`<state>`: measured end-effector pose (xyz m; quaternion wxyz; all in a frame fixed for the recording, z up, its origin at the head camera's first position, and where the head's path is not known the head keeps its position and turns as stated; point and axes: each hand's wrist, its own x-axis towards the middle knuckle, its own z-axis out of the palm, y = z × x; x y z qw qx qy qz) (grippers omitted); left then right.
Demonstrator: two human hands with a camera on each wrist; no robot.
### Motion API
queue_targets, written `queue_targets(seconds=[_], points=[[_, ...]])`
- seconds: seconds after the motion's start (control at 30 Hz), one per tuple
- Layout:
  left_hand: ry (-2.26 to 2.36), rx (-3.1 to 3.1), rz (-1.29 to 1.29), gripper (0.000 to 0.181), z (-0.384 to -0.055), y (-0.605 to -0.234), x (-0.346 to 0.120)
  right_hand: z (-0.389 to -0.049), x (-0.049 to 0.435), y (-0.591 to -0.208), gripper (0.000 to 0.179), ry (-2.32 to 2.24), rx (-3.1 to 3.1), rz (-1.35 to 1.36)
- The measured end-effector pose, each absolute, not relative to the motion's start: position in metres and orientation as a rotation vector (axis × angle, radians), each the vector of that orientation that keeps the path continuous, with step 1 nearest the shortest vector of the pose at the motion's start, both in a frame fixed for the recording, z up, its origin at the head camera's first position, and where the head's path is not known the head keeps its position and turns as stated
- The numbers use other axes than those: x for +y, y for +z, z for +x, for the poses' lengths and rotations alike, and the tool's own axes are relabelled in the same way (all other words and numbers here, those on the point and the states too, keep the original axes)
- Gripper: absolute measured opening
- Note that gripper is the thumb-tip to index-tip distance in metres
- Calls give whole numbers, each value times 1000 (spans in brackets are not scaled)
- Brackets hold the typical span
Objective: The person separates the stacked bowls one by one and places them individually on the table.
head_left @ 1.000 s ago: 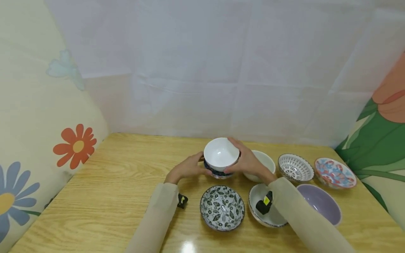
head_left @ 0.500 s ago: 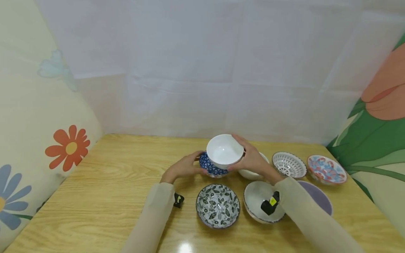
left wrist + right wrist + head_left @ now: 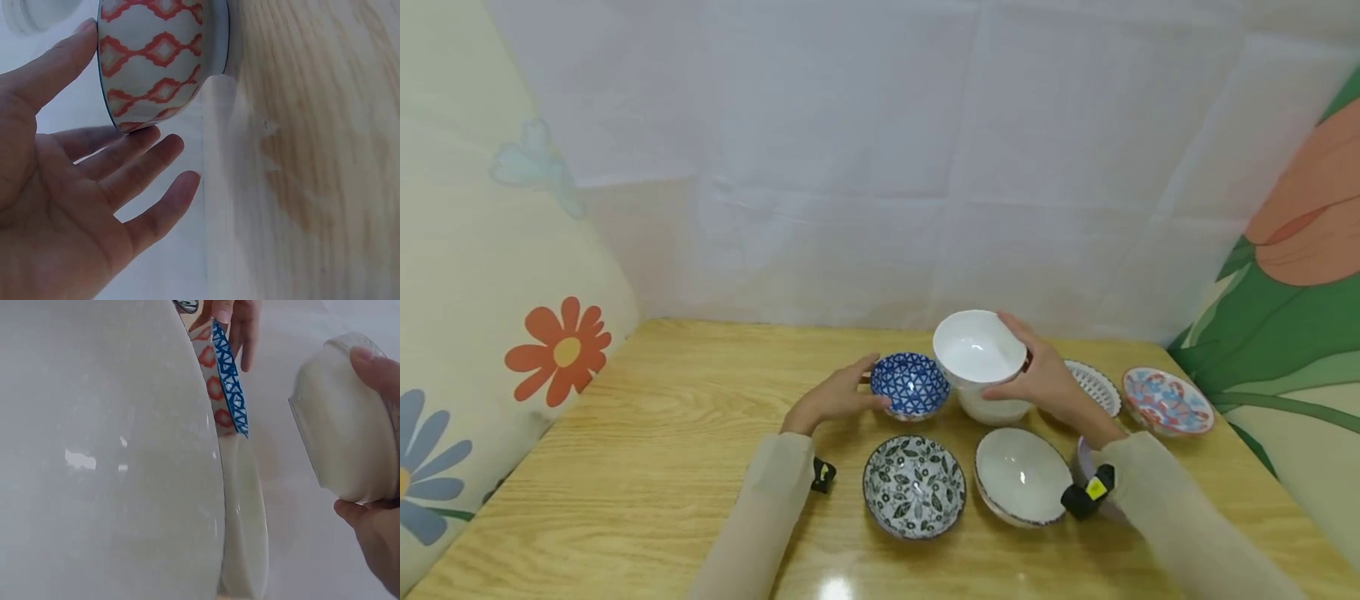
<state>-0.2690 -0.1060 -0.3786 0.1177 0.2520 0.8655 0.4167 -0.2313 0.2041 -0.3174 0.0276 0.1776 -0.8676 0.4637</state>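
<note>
My right hand (image 3: 1041, 375) grips a white bowl (image 3: 976, 346) by its right side, thumb and fingers on opposite sides. The white bowl is raised in front of a cream bowl (image 3: 992, 408), which it partly hides. My left hand (image 3: 835, 396) holds the left side of a blue-patterned bowl (image 3: 910, 385) standing on the table. In the left wrist view, the thumb and fingertips touch the rim of this bowl (image 3: 153, 56), whose outside has red diamond shapes; the other fingers (image 3: 169, 194) are spread. The right wrist view shows the white bowl (image 3: 344, 419) tilted in the hand.
Nearest me stand a leaf-patterned bowl (image 3: 914, 487) and a dark-rimmed pale bowl (image 3: 1022, 477). To the right are a partly hidden purple bowl (image 3: 1084, 460), a black-and-white patterned bowl (image 3: 1096, 387) and a red-and-blue one (image 3: 1168, 400). White cloth (image 3: 820, 167) hangs behind the table.
The white bowl has been lifted off the blue-patterned bowl and carried right in my right hand. The blue-patterned bowl's inside is now uncovered. My left hand has stayed beside it.
</note>
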Motion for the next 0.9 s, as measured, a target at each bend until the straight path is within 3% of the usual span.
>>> queue_targets(seconds=[0.9], points=[[1206,2549,670,80,-270,-378,-103,-176,290,-313,107,1239,-2628,249]])
